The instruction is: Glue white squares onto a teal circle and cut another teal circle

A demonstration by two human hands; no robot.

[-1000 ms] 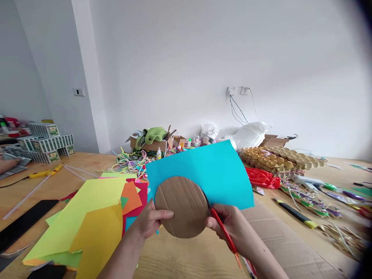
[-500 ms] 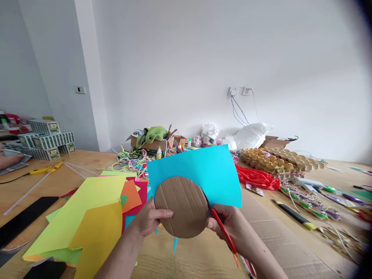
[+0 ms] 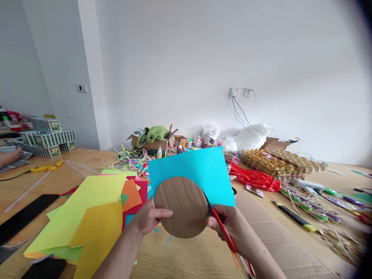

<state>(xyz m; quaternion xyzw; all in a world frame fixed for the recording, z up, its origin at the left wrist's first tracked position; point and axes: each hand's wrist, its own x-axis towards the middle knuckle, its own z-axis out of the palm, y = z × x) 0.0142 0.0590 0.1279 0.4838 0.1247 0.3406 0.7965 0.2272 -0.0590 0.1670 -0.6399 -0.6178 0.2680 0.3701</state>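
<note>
A round brown cardboard disc (image 3: 183,209) lies against a sheet of blue paper (image 3: 192,166), both raised above the table. My left hand (image 3: 151,217) pinches their left edge, thumb on top of the disc. In my right hand (image 3: 225,219) are red-handled scissors (image 3: 223,228), their dark blades at the disc's right edge, against the blue paper. The fingers behind the paper are hidden. A thin blue strip hangs below the disc.
Coloured paper sheets (image 3: 101,228) lie at the left, near a black phone-like slab (image 3: 26,217) and a yellow glue gun (image 3: 48,166). Egg trays (image 3: 281,161), a red plastic bag (image 3: 255,178) and a cutter (image 3: 293,217) lie right. Another person's hand (image 3: 10,157) is far left.
The right part of the blue paper has shifted inward and tilted, uncovering more of the table behind it. The hanging blue strip looks thinner and has moved left. Both hands keep their grip.
</note>
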